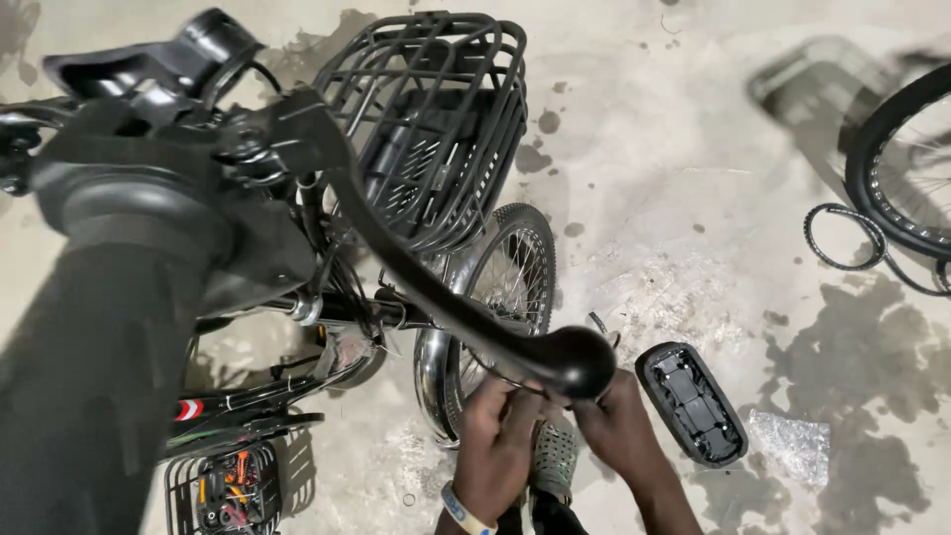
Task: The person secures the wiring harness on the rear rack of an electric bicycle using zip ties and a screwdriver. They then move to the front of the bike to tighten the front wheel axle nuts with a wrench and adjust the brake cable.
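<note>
Black brake lever (446,287) runs diagonally across the view, its ball end covering the spot where both hands meet. Left hand (495,436) and right hand (619,426) are down beside the front wheel (510,277), fingers curled in toward each other, apparently at something small near the wheel's lower edge. What they grip, and how tightly, cannot be told: the lever tip hides the fingertips. Left wrist carries a pale band (464,510).

Bike stands upright on the concrete floor (693,149), wire basket (436,119) over the chromed mudguard (433,381); probably the hands sit low because the work point is at wheel level. Black plastic cover (691,401) lies inside-up just right of the right hand, likely set within reach. Crumpled clear wrap (792,446) lies beside it.

Cut off: a second wheel (906,159) at right edge, with a loose rubber ring (842,238) next to it. Handlebar grip (99,376) blurs the left foreground. Small crate of tools (228,490) at bottom left, contents indistinct.
</note>
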